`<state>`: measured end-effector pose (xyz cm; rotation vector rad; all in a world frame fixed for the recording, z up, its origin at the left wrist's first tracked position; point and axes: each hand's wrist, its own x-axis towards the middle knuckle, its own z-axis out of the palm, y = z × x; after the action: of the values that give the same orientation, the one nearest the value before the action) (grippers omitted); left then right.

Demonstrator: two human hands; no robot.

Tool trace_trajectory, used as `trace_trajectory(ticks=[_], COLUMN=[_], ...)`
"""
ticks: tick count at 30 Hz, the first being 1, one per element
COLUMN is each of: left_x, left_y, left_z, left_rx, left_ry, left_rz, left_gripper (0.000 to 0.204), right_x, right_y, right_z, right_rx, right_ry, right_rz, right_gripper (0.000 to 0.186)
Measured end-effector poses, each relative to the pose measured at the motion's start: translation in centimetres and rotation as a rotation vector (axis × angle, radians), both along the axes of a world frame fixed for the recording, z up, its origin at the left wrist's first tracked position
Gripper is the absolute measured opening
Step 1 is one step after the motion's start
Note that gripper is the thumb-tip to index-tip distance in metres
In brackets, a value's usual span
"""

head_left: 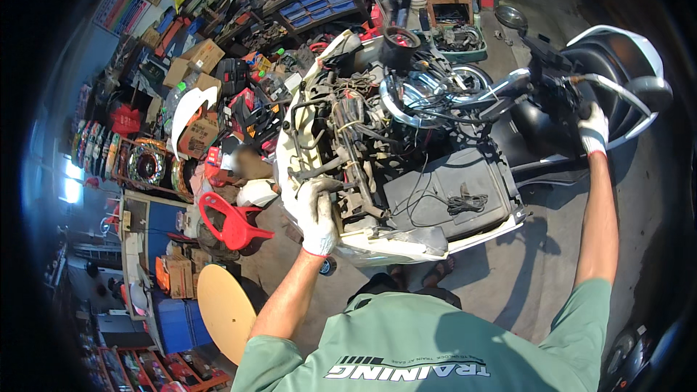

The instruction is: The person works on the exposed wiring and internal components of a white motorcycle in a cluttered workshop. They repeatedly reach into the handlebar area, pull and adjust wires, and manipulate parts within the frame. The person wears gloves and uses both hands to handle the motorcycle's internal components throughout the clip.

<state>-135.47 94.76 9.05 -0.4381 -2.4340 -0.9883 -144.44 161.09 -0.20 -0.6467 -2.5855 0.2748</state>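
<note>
A partly stripped vehicle with cream-white body panels (287, 152) stands before me, its wiring, pipes and metal frame exposed. My left hand (316, 214), in a white work glove, has its fingers curled over the end of a dirty metal tube (323, 170) at the vehicle's left side. On the far right, my gloved right hand (594, 129) is closed at a black part (555, 83) beside a black seat (606, 65); its fingertips are partly hidden. Between my hands lie a grey battery box (454, 192) with a coiled black cable (466, 202) on top and curved chrome tubing (417, 112).
A red plastic chair (232, 221) and a round yellowish tabletop (225, 312) stand at the left. Cardboard boxes (196, 62), tools and parts pile up beyond the vehicle. At the back are blue drawers (319, 7) and a green bin (461, 43) of parts.
</note>
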Motion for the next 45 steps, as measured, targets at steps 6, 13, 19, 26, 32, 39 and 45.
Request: trace_trajectory(ticks=[6, 13, 19, 26, 32, 39, 45], left_x=[0.0, -0.3, -0.4, -0.5, -0.6, 0.7, 2.3], left_y=[0.2, -0.8, -1.0, -1.5, -2.2, -6.3, -17.7], left_z=[0.3, -1.2, -0.6, -0.4, -1.0, -0.6, -6.5], left_rx=[0.064, 0.146, 0.129, 0.179, 0.226, 0.540, 0.684], left_ry=[0.077, 0.062, 0.158, 0.231, 0.269, 0.000, -0.247], left_rz=[-0.023, -0.064, -0.119, -0.148, -0.174, -0.200, 0.171], left_gripper=[0.018, 0.018, 0.018, 0.018, 0.018, 0.023, 0.019], right_x=[11.3, 19.7, 19.8, 19.8, 22.4, 24.0, 31.0], right_y=[-6.6, -14.1, -15.0, -13.0, -19.1, -29.1, -28.8], right_z=[4.8, 9.6, 10.2, 9.2, 9.2, 6.0, -8.1], right_rx=[0.034, 0.155, 0.101, -0.008, 0.187, 0.163, -0.660], right_ry=[0.020, 0.045, 0.002, 0.053, 0.244, 0.253, -0.047], right_rz=[-0.057, -0.157, -0.215, -0.142, -0.198, -0.008, -0.044], right_gripper=[0.041, 0.047, 0.054, 0.057, 0.052, 0.038, 0.025])
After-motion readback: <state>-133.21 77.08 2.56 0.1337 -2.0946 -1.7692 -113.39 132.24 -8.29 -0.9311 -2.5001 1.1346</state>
